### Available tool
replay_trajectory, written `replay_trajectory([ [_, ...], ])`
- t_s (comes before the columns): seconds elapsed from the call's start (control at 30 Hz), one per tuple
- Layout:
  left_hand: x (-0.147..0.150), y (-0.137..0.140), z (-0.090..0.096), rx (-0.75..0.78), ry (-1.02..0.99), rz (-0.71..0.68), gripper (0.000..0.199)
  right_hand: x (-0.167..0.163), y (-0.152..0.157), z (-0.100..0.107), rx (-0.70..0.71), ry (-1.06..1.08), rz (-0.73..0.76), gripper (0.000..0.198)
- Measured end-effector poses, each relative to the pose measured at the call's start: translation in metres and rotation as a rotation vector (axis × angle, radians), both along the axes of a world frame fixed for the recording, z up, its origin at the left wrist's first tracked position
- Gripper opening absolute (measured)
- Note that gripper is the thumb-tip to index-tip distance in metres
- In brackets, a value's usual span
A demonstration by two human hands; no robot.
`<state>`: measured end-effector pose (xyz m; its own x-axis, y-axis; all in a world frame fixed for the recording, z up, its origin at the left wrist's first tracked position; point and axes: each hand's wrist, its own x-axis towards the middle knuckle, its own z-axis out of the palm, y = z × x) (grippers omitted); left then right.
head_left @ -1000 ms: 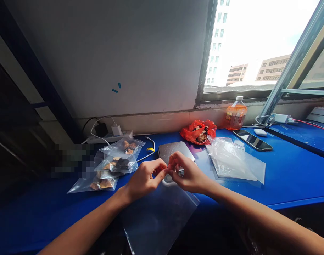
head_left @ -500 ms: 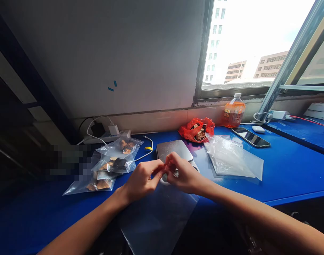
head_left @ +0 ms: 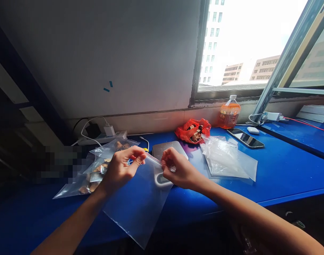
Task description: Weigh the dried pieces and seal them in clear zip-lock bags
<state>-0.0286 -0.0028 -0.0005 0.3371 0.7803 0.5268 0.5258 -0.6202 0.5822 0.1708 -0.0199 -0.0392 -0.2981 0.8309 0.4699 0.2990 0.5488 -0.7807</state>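
The left hand (head_left: 122,168) pinches one end of the zip strip of a clear bag (head_left: 138,209) between thumb and fingers; the right hand (head_left: 180,170) pinches the strip's other end. The bag hangs between them, before the near edge of the blue surface (head_left: 289,170). Behind it sits a scale (head_left: 167,147); toward the surface's back edge lies a red bag (head_left: 190,132), and a stack of clear bags (head_left: 228,159) lies right of the scale.

Clear bag (head_left: 137,203) in both hands (head_left: 122,166) (head_left: 180,169)
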Motion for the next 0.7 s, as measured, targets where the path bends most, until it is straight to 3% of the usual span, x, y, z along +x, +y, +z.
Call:
replay_trajectory([
  [0.23, -0.017, 0.009, 0.011, -0.034, -0.228, 0.03, 0.012, 0.002, 0.001, 0.001, 0.018, 0.009, 0.046, 0.018],
  [0.37, -0.046, 0.022, 0.025, 0.01, -0.604, 0.077, 0.004, 0.012, 0.007, -0.003, 0.02, 0.003, 0.011, 0.019],
  [0.47, -0.081, 0.031, 0.038, 0.134, -0.884, 0.266, 0.01, 0.022, 0.015, -0.006, 0.014, 0.026, -0.055, 0.017],
  [0.57, -0.099, 0.034, 0.038, -0.059, -0.993, 0.391, 0.013, 0.025, 0.018, -0.007, 0.0, 0.052, -0.09, 0.015],
  [0.7, -0.076, 0.03, 0.021, -0.342, -0.974, 0.221, 0.009, 0.018, 0.009, -0.003, -0.018, 0.05, 0.0, 0.018],
])
